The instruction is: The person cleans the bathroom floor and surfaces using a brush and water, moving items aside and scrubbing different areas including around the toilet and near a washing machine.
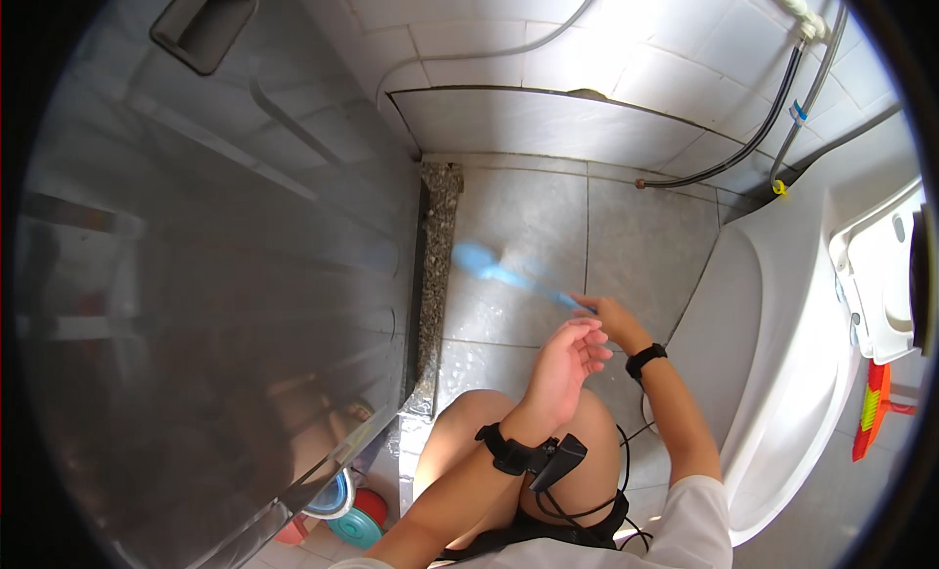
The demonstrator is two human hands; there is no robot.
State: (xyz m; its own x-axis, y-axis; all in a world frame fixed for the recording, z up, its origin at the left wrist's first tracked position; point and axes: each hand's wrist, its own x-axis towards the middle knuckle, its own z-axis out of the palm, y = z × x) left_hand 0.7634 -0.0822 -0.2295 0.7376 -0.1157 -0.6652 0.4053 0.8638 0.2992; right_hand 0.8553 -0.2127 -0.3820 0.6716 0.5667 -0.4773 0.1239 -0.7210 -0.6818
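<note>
blue brush (509,275) is held out over the grey floor tiles (518,199), its handle slanting up and to the left from the right hand (613,321) and its rounded head just beside the speckled stone strip (440,241); the head is blurred, so i cannot tell whether it touches the tiles, and it may be a scrubbing brush. the right hand's fingers are wrapped around the lower end of the handle, and a black wristband (646,360) sits on that wrist. the left hand (565,365) is just below it, palm turned to the right, fingers loosely curled and parted, holding nothing that shows; a black strap (509,450) with a small device circles its wrist. bare knees are bent beneath the forearms. a glossy dark panel (225,256) fills the left side, with a blue tub (333,495) and a teal basin (354,528) by its lower edge. to the right stands a white ceramic fixture (719,324), with an orange brush (870,417) beyond it. a black hose (748,153) hangs near the tiled wall (577,55).
</note>
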